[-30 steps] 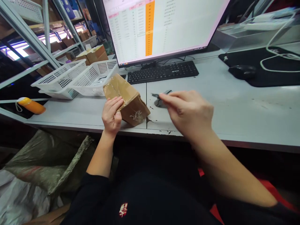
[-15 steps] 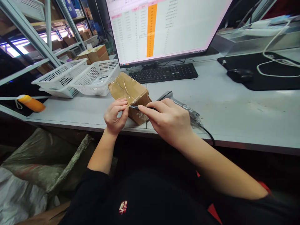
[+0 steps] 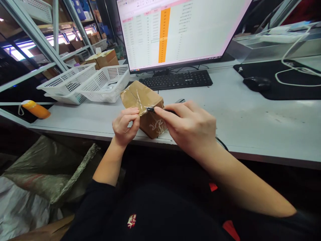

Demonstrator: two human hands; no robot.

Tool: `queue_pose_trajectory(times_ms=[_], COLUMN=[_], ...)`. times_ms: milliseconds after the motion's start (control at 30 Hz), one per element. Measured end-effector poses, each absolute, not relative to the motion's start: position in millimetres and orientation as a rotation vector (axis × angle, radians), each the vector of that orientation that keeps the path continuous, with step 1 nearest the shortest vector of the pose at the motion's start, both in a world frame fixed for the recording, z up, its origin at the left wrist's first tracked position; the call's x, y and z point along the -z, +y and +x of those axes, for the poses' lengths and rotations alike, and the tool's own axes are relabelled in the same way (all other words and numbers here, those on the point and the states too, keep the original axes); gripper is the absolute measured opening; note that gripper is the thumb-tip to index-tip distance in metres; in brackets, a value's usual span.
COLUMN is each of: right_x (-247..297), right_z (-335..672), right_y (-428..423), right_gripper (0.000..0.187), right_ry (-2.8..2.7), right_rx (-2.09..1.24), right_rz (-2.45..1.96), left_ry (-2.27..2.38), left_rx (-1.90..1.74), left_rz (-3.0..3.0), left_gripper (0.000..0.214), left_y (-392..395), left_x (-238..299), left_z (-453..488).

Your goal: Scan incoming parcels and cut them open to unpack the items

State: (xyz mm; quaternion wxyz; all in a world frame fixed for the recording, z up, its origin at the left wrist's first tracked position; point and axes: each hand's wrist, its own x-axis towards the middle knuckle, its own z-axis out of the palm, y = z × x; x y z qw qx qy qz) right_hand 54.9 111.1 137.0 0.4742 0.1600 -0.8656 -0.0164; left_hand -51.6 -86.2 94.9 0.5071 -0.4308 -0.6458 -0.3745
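A small brown cardboard box (image 3: 144, 100), wrapped in clear tape, stands tilted at the front edge of the grey desk (image 3: 250, 117). My left hand (image 3: 124, 125) pinches the box's near corner and holds it steady. My right hand (image 3: 189, 125) grips a thin dark blade-like tool (image 3: 151, 109), its tip pressed against the taped top edge of the box. Behind my right hand, a grey handheld scanner (image 3: 180, 100) lies on the desk, mostly hidden.
Two white perforated baskets (image 3: 105, 83) sit to the left of a black keyboard (image 3: 175, 79) and a large monitor (image 3: 180, 30). A black mouse (image 3: 257, 83) rests on a dark mat at the right. An orange bottle (image 3: 35, 109) lies far left. Sacks lie below the desk.
My right hand swung from near the scanner over to the box and brought the tool's tip onto the taped edge. My left hand shifted its grip to the near corner.
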Motion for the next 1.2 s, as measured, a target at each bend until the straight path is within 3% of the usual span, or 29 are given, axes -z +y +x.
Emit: queue_pose_trajectory(times_ms=[1000,1100,1200], right_x=[-148,-146,-125], right_z=[68,75,71], right_y=[145,149,145], right_gripper=[0.03,0.029,0.033], right_ry=[-2.127,-2.149,-2.169], right_rx=[-0.092,-0.205,-0.6], right_rz=[0.224,0.208,0.192], left_ry=[-1.533,-1.555,-1.512], left_rx=[0.854,0.843,0.879], left_rz=[-1.076,-1.009,-0.997], left_gripper=[0.003,0.006,0.005], left_y=[-85,-86,-78], left_x=[-98,-97,-99], left_z=[-46,-47,-37])
